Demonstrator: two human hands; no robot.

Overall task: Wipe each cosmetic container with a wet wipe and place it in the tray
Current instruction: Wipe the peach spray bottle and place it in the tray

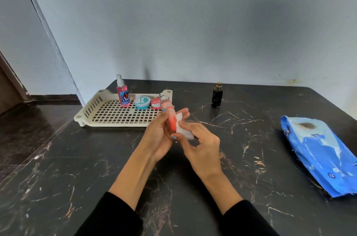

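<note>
My left hand (pixel 159 135) holds an orange-pink bottle (pixel 170 115) with a clear cap, tilted slightly, above the table's middle. My right hand (pixel 201 147) presses a white wet wipe (pixel 183 129) against the bottle's lower right side. Behind them lies the cream slotted tray (pixel 100 114). In it stand a pink spray bottle (pixel 122 92), a teal round jar (pixel 142 102) and a small red tin (pixel 155 103). A black perfume bottle (pixel 217 96) with a gold top stands alone on the table, to the right of the tray.
A blue pack of wet wipes (pixel 320 154) lies at the right side of the black marble table (pixel 96 168). The table's left edge drops to a dark floor. A pale wall rises just behind the table.
</note>
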